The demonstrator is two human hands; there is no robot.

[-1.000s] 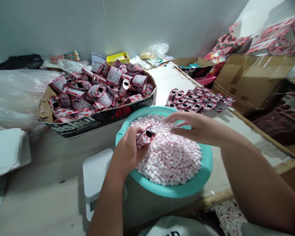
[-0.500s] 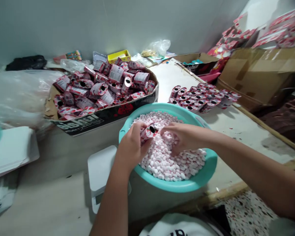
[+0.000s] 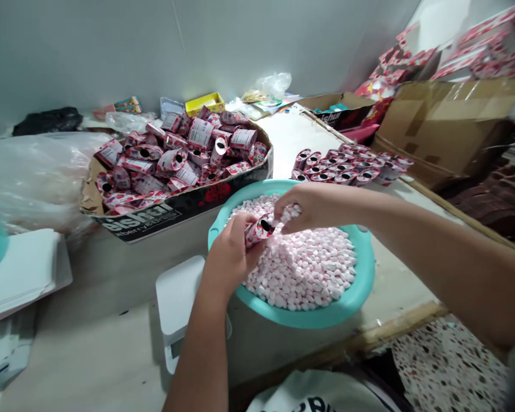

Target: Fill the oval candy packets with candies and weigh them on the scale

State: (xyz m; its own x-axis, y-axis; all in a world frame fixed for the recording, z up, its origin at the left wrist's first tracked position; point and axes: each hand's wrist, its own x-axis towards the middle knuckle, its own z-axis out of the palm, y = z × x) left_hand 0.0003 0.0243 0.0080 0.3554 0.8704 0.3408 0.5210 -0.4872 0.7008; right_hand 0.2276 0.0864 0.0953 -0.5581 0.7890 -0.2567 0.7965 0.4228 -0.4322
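A turquoise basin holds a heap of small pale pink candies. Over its left side, my left hand grips a small red-patterned packet, tilted so that its dark round opening faces right. My right hand is closed around a clump of the candies, with some showing between thumb and fingers. Its fingertips are right beside the packet's opening. Whether any candies are inside the packet cannot be seen.
Behind the basin, an open carton is piled with similar packets. More packets stand grouped at the right. A white scale-like device lies left of the basin. A large cardboard box sits at the far right.
My right hand has risen out of the heap with candies in it and moved left toward the packet's opening. My left hand still holds the packet in nearly the same spot.
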